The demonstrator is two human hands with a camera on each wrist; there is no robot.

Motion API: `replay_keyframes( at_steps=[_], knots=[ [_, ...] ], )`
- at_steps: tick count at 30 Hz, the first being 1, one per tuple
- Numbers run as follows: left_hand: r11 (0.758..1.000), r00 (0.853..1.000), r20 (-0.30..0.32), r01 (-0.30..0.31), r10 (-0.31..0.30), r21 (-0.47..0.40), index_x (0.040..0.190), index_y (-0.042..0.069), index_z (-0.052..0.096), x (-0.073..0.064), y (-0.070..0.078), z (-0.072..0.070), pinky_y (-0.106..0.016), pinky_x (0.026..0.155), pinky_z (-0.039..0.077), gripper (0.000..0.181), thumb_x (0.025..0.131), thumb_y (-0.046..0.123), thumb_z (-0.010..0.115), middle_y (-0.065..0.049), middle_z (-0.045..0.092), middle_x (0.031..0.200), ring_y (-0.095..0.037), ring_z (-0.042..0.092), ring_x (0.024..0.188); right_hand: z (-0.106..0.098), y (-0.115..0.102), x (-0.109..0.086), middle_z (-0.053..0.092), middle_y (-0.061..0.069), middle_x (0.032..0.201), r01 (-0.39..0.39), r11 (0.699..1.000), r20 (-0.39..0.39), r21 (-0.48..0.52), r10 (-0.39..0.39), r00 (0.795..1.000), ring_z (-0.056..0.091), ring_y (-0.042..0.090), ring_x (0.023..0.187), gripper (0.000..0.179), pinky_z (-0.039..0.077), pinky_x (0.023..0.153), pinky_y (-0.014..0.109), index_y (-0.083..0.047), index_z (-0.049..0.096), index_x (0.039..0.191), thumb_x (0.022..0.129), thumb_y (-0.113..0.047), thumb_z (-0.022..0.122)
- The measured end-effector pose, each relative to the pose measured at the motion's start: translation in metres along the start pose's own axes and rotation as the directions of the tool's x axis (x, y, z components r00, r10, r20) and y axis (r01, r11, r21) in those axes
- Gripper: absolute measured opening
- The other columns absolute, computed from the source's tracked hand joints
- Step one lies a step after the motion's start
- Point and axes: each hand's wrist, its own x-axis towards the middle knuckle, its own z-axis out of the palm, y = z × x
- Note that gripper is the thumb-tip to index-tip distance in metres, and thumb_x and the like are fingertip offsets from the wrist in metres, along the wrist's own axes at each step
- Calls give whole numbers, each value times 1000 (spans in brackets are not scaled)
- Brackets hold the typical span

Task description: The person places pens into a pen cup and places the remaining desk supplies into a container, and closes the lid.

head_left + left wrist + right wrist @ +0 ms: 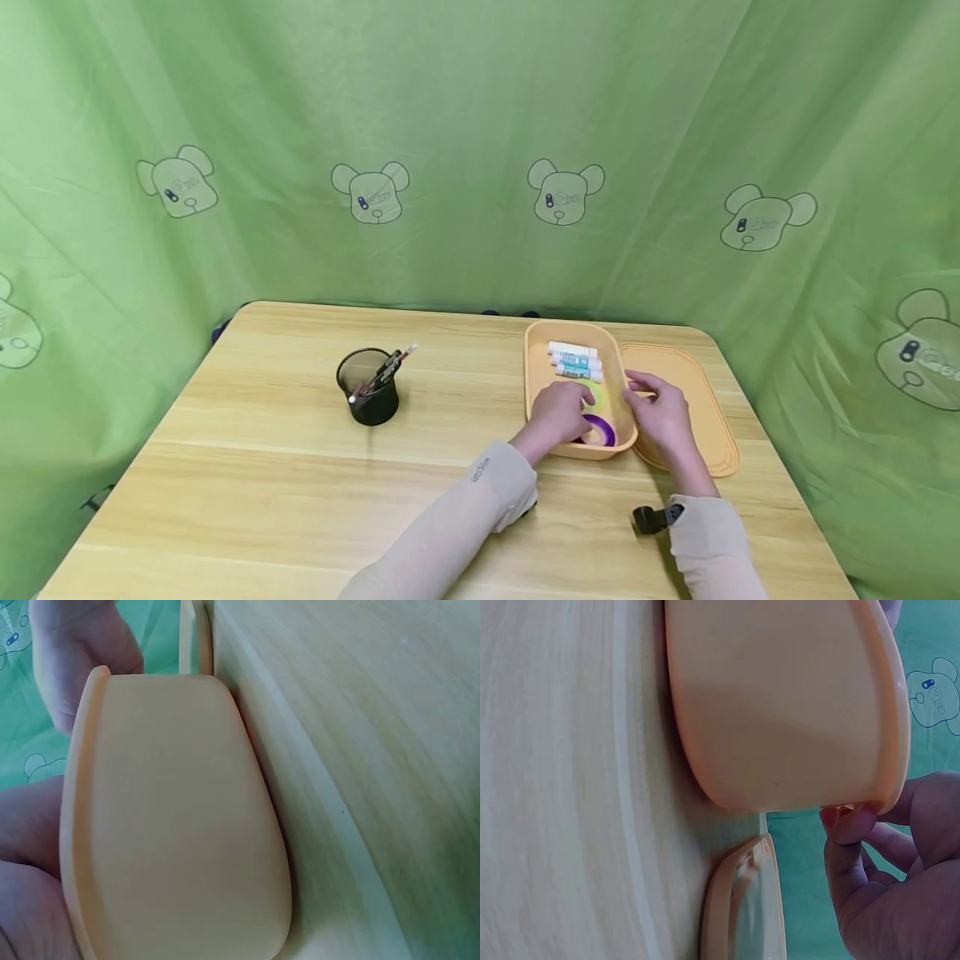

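My left hand [558, 412] reaches over the near left side of a peach plastic box [534, 367], its fingers curled at a purple ring-shaped roll [606, 427] like tape. A yellow-green roll [597, 393] lies beside it, partly covered by the fingers. Three white glue sticks [576, 361] with teal labels lie at the box's far end. With thumb and fingertips, my right hand [663, 412] pinches the box's right rim; the right wrist view shows that hand [904, 862] at the rim's corner. The box wall [172, 810] hides the contents in the left wrist view.
A matching peach lid [708, 408] lies flat on the table [247, 467], right of the box and partly behind my right hand. To the left stands a black mesh pen cup [373, 404] with pens in it. A green curtain [465, 100] hangs behind the table.
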Motion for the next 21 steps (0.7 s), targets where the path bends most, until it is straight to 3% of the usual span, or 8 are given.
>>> replay_keyframes(
  at_steps=[7,14,18,21],
  knots=[
    [995,996,-73,-61,55,-83,117,28,77,-5,-6,-9,-19,74,48,35,84,24,87,12,75,103,-5,65,89,0,0,0,66,24,129,4,1000,-4,-10,-5,1000,60,7,83,42,54,65,15,-2,60,143,103,-14,63],
    [976,975,-196,-139,105,-169,122,27,76,-15,-22,-25,-19,76,52,36,88,21,84,8,77,115,-10,72,100,0,-1,-1,65,23,131,-12,1000,0,-10,12,1000,59,8,84,44,53,64,17,-3,59,145,103,-17,63],
    [971,953,-297,-122,56,-206,123,27,76,-17,-37,-30,-28,87,56,35,89,17,81,5,75,123,-18,69,111,1,0,-1,65,22,130,-8,1000,-3,-11,8,1000,59,8,83,43,53,64,17,-4,59,144,103,-17,62],
    [962,924,-383,-90,-15,-256,123,26,76,-17,-49,-31,-36,94,57,37,89,11,79,2,74,125,-21,68,114,1,0,-1,65,22,130,-3,1000,-5,-16,3,1000,59,7,83,43,53,64,17,-3,59,144,104,-17,62]
  ],
)
